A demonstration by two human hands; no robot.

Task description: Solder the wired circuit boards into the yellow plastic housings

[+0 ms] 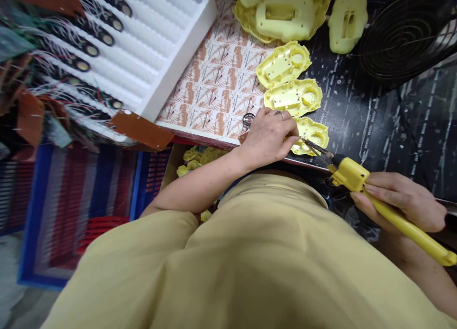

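My right hand point(400, 203) is wrapped round the yellow handle of a soldering iron point(360, 181), whose dark tip reaches into a yellow plastic shell point(316, 134) at the table's front edge. My left hand point(269, 136) rests beside that shell with its fingers pinched together at the iron's tip; what they pinch is too small to make out. Two more yellow shells point(293, 96) point(283, 64) lie open in a row behind it. A small round black part point(248, 119) sits just left of my left hand.
A white foam tray point(157, 43) with wired round speakers and brown boards stands at the left. More yellow shells point(282, 12) are piled at the back. A black wire fan guard point(407, 31) is at the right. Blue crates point(71, 210) stand below the table.
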